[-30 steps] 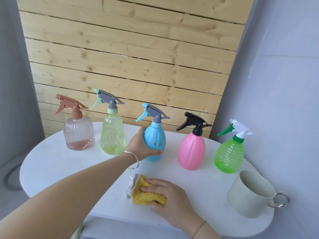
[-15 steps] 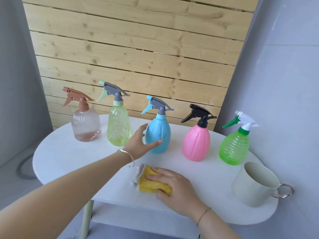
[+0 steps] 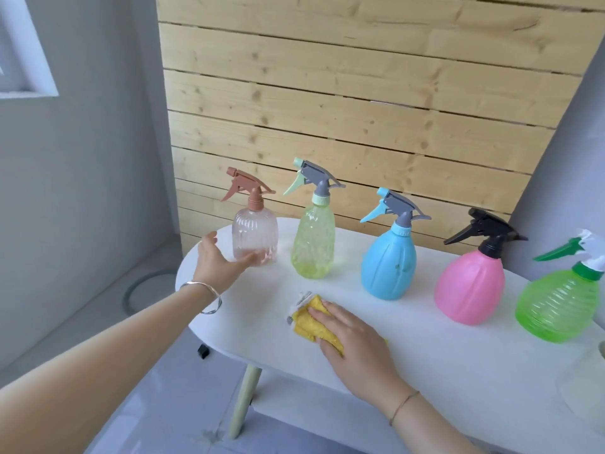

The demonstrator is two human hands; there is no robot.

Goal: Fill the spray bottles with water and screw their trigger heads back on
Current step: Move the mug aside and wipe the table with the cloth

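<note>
Several spray bottles stand in a row on the white table (image 3: 425, 348), all with trigger heads on: a clear pink bottle (image 3: 255, 235), a yellow-green bottle (image 3: 313, 247), a blue bottle (image 3: 389, 267), a pink bottle (image 3: 468, 286) and a green bottle (image 3: 556, 306). My left hand (image 3: 217, 260) is spread open just left of the clear pink bottle, thumb near its base. My right hand (image 3: 357, 339) lies flat on a yellow cloth (image 3: 311, 317) on the table in front of the row.
A pale cup (image 3: 589, 385) is partly cut off at the right edge. A wooden slat wall stands behind the table, with grey walls on both sides. The table's wooden leg (image 3: 244, 404) and the grey floor show below left.
My left hand let go of the blue bottle and moved left across the row to the clear pink bottle. The view swung left. My right hand stays on the cloth.
</note>
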